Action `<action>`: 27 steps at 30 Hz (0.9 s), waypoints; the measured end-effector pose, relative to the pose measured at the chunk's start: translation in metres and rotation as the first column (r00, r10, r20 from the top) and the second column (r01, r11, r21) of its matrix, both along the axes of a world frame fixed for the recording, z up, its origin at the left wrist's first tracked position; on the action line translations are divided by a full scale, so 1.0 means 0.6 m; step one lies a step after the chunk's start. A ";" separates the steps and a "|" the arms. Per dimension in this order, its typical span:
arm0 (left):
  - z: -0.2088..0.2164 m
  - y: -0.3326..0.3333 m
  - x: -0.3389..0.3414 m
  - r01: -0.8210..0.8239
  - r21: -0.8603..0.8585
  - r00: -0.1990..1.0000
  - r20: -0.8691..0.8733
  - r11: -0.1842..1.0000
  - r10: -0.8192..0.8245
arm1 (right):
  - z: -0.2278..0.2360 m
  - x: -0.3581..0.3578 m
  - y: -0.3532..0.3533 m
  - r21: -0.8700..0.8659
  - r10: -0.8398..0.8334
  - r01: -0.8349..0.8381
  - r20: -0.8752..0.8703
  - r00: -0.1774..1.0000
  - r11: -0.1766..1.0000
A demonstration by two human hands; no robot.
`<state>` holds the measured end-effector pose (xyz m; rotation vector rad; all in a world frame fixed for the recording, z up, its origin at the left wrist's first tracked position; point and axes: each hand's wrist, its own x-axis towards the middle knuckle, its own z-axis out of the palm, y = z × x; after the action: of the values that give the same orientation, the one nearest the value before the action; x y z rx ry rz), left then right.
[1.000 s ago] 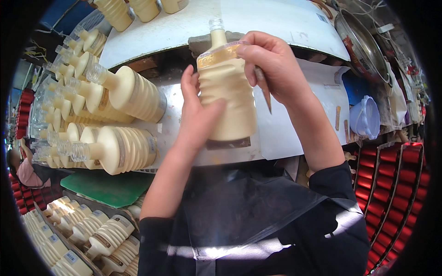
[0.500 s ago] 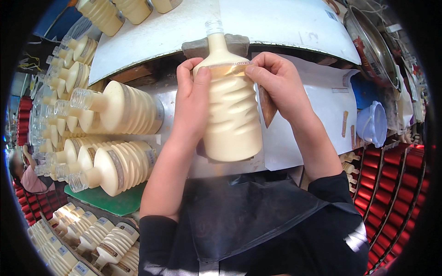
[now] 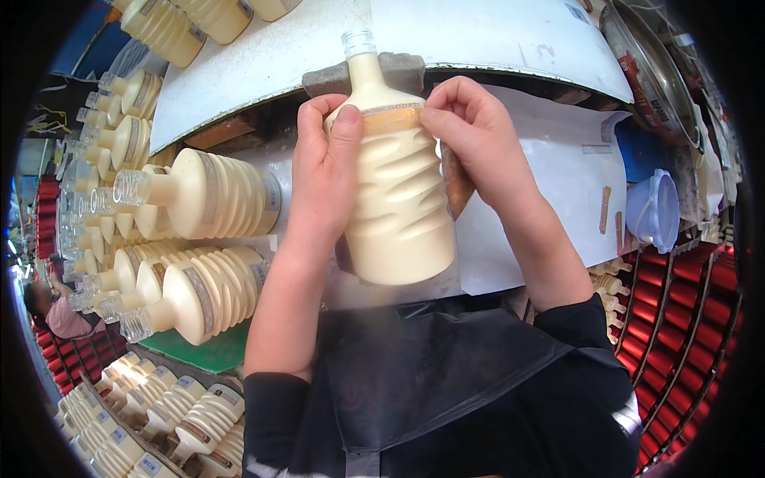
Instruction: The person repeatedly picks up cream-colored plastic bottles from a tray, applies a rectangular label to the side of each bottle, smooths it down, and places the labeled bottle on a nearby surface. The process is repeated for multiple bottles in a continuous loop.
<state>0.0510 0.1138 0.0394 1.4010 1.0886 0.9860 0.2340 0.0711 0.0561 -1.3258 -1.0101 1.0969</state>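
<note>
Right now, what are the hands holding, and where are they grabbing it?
Both hands hold one cream ribbed bottle. The left hand wraps its upper left side; the right hand pinches the label band at its shoulder.

The cream ribbed bottle (image 3: pixel 398 207) now lies flatter and straighter, its clear neck aimed up at the grey block (image 3: pixel 362 73), where a second ago it tilted and sat higher. The left hand (image 3: pixel 327 179) has climbed from the bottle's side to its shoulder, thumb pressing the gold label band (image 3: pixel 390 119). The right hand (image 3: pixel 470 147) has come down off the neck and now pinches the band's other end. The loose clear wrap is gone; the band sits flat around the shoulder.
</note>
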 end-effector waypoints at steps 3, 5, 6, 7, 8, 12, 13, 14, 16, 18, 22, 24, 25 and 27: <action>0.004 -0.003 0.000 -0.006 0.009 1.000 -0.011 1.000 0.006 | 0.005 -0.002 0.002 0.002 -0.048 0.048 -0.034 0.998 0.999; 0.009 -0.011 0.001 -0.031 0.028 0.999 -0.026 0.999 0.031 | 0.011 -0.002 0.002 -0.006 -0.031 0.032 0.105 0.994 0.999; 0.009 -0.012 0.003 -0.024 0.052 0.997 -0.070 0.998 0.028 | 0.014 -0.002 0.003 -0.059 0.010 0.006 0.270 0.963 0.998; 0.009 -0.013 0.006 -0.015 0.090 0.994 -0.105 0.996 0.025 | 0.016 -0.002 0.005 -0.107 0.053 -0.008 0.422 0.905 0.994; 0.009 -0.013 0.007 0.005 0.157 0.992 -0.127 0.988 0.015 | 0.017 -0.003 0.006 -0.080 0.084 -0.048 0.544 0.835 0.996; 0.004 -0.006 0.007 0.021 0.071 1.000 -0.011 0.997 -0.020 | 0.008 -0.002 0.012 -0.114 0.053 -0.058 -0.045 0.998 0.992; 0.003 -0.006 0.006 0.028 0.057 0.999 0.023 0.998 -0.029 | 0.006 0.000 0.011 -0.077 0.115 -0.120 -0.056 0.992 0.990; 0.002 -0.007 0.006 0.030 0.022 0.999 0.042 0.999 -0.031 | 0.001 -0.001 0.008 -0.058 0.123 -0.126 -0.056 0.991 0.990; 0.001 -0.008 0.006 0.011 0.082 1.000 0.017 0.997 -0.012 | -0.007 -0.002 0.005 -0.059 0.128 -0.129 -0.029 0.991 0.990; 0.002 -0.007 0.006 0.009 0.121 1.000 -0.015 0.993 -0.007 | -0.010 0.000 0.003 -0.029 0.128 -0.127 0.024 0.992 0.991; 0.006 -0.004 0.008 0.031 0.159 0.999 -0.026 0.987 -0.028 | -0.011 0.000 0.003 -0.035 0.126 -0.124 0.067 0.990 0.992; 0.007 -0.005 0.008 0.038 0.148 0.999 -0.005 0.988 -0.037 | -0.009 0.000 0.004 -0.047 0.125 -0.122 0.080 0.989 0.991; 0.007 -0.005 0.007 0.043 0.137 0.999 0.010 0.990 -0.044 | -0.008 -0.001 0.004 -0.048 0.125 -0.121 0.086 0.988 0.992; 0.007 -0.006 0.006 0.051 0.133 0.998 0.023 0.990 -0.054 | -0.008 -0.001 0.004 -0.045 0.114 -0.109 0.099 0.989 0.993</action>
<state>0.0547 0.1101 0.0435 1.5114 0.9768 1.0515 0.2333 0.0737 0.0515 -1.3822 -1.1547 1.1476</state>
